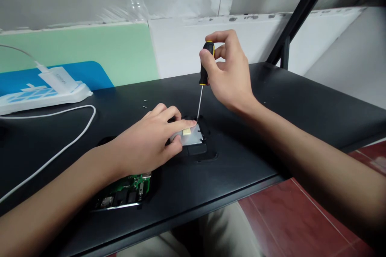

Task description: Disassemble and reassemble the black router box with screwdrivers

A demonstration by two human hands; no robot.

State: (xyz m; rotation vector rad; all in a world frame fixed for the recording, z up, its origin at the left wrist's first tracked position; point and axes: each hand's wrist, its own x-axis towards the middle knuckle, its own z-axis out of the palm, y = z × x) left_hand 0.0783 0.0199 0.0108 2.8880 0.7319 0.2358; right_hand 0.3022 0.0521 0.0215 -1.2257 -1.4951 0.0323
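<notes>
My right hand point(227, 70) is closed around the black and yellow handle of a screwdriver point(204, 64). Its thin shaft points down, and the tip meets the upper right corner of a silver metal plate point(194, 138) with a pale yellow pad on it. Across that plate lies my left hand point(153, 136), its index fingertip pressed beside the screwdriver tip and its thumb at the plate's near side. Under the plate is a black plastic frame point(197, 150). What the tip sits in is too small to make out.
A green circuit board point(128, 188) lies near the front edge, partly behind my left forearm. Tiny screws point(145, 103) rest on the black table point(241, 136). At the left are a white power strip point(45, 94) with a plugged-in adapter and a white cable point(69, 144).
</notes>
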